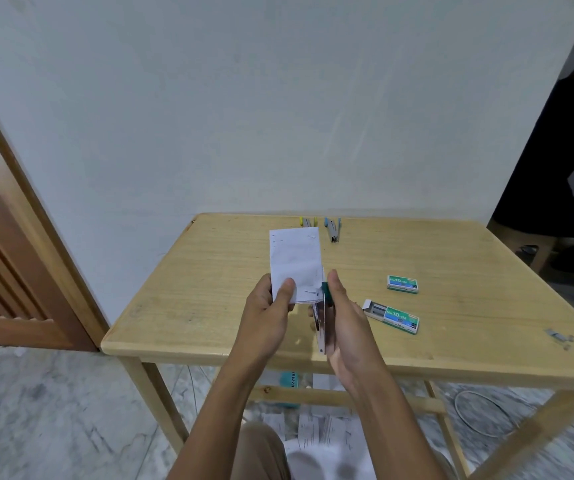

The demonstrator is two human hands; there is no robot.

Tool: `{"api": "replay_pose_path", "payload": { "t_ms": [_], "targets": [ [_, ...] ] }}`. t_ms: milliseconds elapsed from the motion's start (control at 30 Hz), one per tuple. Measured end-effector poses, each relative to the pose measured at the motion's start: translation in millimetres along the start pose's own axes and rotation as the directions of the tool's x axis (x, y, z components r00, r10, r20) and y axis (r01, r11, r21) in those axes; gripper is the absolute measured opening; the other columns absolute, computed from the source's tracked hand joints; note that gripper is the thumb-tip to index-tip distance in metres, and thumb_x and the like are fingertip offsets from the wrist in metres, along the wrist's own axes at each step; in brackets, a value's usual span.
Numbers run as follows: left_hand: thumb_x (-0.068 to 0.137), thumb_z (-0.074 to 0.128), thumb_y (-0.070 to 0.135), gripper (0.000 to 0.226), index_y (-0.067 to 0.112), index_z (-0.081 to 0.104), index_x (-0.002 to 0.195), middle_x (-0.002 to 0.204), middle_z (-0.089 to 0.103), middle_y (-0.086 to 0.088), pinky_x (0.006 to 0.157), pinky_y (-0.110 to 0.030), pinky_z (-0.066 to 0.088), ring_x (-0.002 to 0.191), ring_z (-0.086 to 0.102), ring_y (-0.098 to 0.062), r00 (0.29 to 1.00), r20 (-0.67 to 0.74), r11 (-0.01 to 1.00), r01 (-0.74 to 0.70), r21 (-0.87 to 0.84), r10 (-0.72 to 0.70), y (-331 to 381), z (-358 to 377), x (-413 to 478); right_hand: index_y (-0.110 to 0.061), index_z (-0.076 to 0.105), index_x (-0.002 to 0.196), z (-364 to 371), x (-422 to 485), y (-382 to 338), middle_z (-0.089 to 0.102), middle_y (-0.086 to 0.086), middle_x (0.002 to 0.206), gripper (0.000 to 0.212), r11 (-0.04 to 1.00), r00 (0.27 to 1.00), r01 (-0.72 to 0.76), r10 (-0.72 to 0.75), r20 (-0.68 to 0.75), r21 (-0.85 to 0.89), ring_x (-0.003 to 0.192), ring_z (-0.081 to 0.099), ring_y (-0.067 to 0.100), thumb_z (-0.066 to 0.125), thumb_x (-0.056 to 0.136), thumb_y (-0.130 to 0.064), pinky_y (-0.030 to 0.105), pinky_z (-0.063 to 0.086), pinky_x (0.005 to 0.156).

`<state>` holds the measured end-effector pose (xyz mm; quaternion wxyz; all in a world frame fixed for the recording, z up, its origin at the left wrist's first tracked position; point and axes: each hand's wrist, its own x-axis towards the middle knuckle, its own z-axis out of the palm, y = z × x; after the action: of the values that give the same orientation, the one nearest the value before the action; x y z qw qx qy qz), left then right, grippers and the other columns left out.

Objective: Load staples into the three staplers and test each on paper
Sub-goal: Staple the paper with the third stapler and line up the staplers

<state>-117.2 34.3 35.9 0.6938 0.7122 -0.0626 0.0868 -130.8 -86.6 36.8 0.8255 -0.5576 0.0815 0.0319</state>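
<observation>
While our left hand (271, 306) pinches the lower end of the folded paper (296, 258) between thumb and curled fingers, our right hand (346, 317) grips the green stapler (327, 296), fingers wrapped round its metal body. We hold both above the near middle of the table (209, 289). The paper stands nearly upright, its free end pointing away from us. The stapler's green head meets the paper's lower right edge; we cannot tell whether the sheet sits inside its mouth. A small staple mark shows near that corner.

At the far edge of the table, close to the wall (278, 116), lie the yellow stapler (308, 222) and, just beside it to the right, the blue stapler (334, 230). To the right of our hands a closed box (403, 284) of staples lies flat, and nearer to us sits an open box (394, 317) with its white inner tray slid partway out. A few loose staples (560, 336) rest near the table's right edge.

Under the table, printed sheets (323, 431) lie scattered on the marble floor (53, 410). A wooden door (1, 254) stands at the left.
</observation>
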Motion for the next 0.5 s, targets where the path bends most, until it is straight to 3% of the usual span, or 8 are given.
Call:
{"api": "replay_pose_path", "payload": {
  "t_ms": [100, 200, 267, 333, 400, 500],
  "targets": [
    [0.102, 0.048, 0.025, 0.021, 0.018, 0.065, 0.112, 0.081, 0.067, 0.019, 0.071, -0.013, 0.048, 0.071, 0.060, 0.008, 0.999, -0.013, 0.998, 0.031, -0.047, -0.032, -1.2, -3.2, 3.9, -0.013, 0.073, 0.104, -3.0, -3.3, -3.2, 0.064, 0.006, 0.073, 0.054, 0.999, 1.000, -0.003, 0.003, -0.013, 0.041, 0.062, 0.057, 0.016, 0.060, 0.079, -0.059, 0.026, 0.045, 0.054],
    [0.101, 0.050, 0.030, 0.020, 0.020, 0.067, 0.108, 0.085, 0.068, 0.014, 0.078, -0.022, 0.051, 0.075, 0.060, -0.001, 0.996, -0.038, 0.996, 0.082, -0.043, -0.084, -5.4, -8.3, 9.6, -0.008, 0.068, 0.103, -6.6, -3.6, -6.8, 0.068, 0.007, 0.075, 0.062, 0.999, 0.997, -0.036, 0.035, -0.062, -0.005, 0.050, 0.054, 0.015, 0.054, 0.079, -0.063, 0.024, 0.039, 0.043],
    [0.100, 0.051, 0.032, 0.021, 0.017, 0.066, 0.099, 0.082, 0.063, 0.007, 0.070, -0.021, 0.047, 0.072, 0.056, -0.008, 0.990, -0.081, 0.993, 0.115, 0.013, -0.114, -9.1, -12.8, 18.4, -0.008, 0.062, 0.100, -10.9, -1.2, -9.0, 0.064, 0.003, 0.072, 0.058, 0.998, 0.996, -0.036, 0.032, -0.078, -0.042, 0.043, 0.044, 0.012, 0.050, 0.087, -0.062, 0.023, 0.032, 0.040],
    [0.100, 0.051, 0.030, 0.023, 0.014, 0.063, 0.088, 0.075, 0.060, 0.005, 0.057, -0.018, 0.041, 0.067, 0.053, -0.011, 0.982, -0.141, 0.979, 0.145, 0.146, -0.124, -15.1, -22.2, 33.3, -0.012, 0.055, 0.093, -15.4, 1.4, -11.6, 0.054, 0.000, 0.069, 0.047, 0.993, 0.996, -0.047, 0.039, -0.075, -0.104, 0.042, 0.035, 0.010, 0.045, 0.094, -0.058, 0.021, 0.026, 0.038],
    [0.097, 0.051, 0.031, 0.029, 0.010, 0.059, 0.078, 0.073, 0.060, -0.001, 0.056, -0.028, 0.041, 0.070, 0.056, -0.021, 0.976, -0.192, 0.934, 0.165, 0.316, -0.107, -28.4, -38.1, 58.7, -0.012, 0.052, 0.090, -19.6, 3.8, -15.9, 0.049, 0.001, 0.070, 0.038, 0.987, 0.996, -0.070, 0.061, -0.063, -0.144, 0.043, 0.034, 0.010, 0.045, 0.099, -0.048, 0.020, 0.026, 0.038],
    [0.087, 0.046, 0.047, 0.041, 0.009, 0.061, 0.089, 0.096, 0.064, -0.012, 0.083, -0.042, 0.044, 0.098, 0.057, -0.036, 0.949, -0.284, 0.754, 0.283, 0.593, -0.133, -51.4, -63.5, 98.6, -0.005, 0.057, 0.094, -25.7, 11.1, -23.3, 0.049, 0.005, 0.069, 0.030, 0.931, 0.997, -0.082, 0.074, -0.034, -0.355, 0.049, 0.043, 0.013, 0.048, 0.102, -0.033, 0.022, 0.035, 0.042]
  ]
}}
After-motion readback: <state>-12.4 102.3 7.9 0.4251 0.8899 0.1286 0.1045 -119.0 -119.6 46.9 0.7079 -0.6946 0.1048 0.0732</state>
